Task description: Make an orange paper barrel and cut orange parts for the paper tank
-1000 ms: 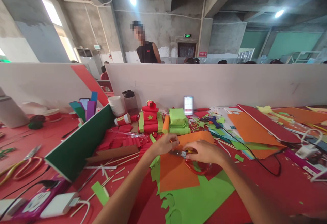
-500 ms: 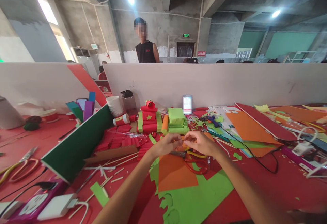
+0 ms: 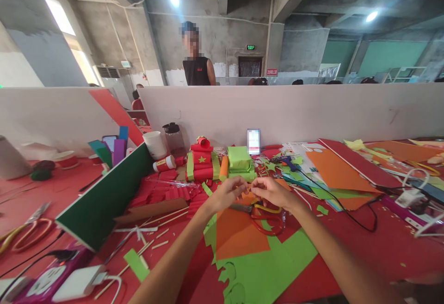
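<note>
My left hand and my right hand meet fingertip to fingertip just above the red table, each pinched on a small piece of orange paper between them. Right below the hands lie red-handled scissors, resting on an orange paper sheet and a cut green sheet. Behind the hands stands a red and green paper model with a yellow star, next to a stack of green paper boxes.
A green board leans on the left. A white cup, a phone, orange sheets, a black cable, other scissors and a power strip lie around. A person stands behind the white partition.
My right hand left the scissors on the table and rose to meet my left hand. Both hands now pinch the small orange piece slightly higher and farther back.
</note>
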Demonstrator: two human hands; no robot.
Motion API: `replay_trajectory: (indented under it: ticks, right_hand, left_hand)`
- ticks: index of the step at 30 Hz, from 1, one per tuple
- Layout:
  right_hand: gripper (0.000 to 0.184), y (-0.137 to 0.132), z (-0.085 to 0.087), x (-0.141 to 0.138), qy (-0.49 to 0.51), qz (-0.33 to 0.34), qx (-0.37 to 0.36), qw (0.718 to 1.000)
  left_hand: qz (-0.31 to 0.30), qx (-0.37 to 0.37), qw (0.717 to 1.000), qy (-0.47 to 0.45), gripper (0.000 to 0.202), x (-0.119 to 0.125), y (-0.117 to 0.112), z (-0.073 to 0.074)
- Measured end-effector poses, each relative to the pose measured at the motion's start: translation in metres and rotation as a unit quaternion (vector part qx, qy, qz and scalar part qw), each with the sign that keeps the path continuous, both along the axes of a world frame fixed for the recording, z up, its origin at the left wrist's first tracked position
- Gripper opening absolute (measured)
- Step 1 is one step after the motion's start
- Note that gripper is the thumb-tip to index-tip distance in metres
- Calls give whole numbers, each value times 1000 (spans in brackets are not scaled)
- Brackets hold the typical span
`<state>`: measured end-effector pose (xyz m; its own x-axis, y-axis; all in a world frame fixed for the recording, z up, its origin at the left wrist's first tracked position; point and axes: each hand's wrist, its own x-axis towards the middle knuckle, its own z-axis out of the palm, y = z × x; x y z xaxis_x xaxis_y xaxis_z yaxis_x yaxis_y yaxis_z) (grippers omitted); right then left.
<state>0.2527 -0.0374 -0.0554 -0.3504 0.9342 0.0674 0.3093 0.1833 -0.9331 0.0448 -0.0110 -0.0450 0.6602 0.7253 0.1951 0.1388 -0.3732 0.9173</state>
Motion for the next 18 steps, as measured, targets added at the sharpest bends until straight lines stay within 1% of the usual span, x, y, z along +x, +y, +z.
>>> replay_trajectory:
  ticks: [3,5,8,11,15,18]
  right_hand:
    - [20,0,-1,0,53,5,-41,998]
    - [23,-2,0,1,80,7,-68,994]
    - [26,-5,3,1,102,19,-96,990]
    - [24,-6,4,1,108,40,-114,987]
    - [22,-4,1,3,100,65,-125,985]
    - [21,-2,-3,3,82,64,-127,986]
  left_hand:
    - [-15,23,998,-48,26,0,-1,1]
    - [-28,38,997,-57,25,1,-2,2]
    - [-14,71,997,-40,22,2,-2,1]
    - [-5,95,995,-24,21,2,-2,0]
    - [-6,96,995,-2,20,2,-2,0]
    - [-7,98,995,28,19,2,-3,0]
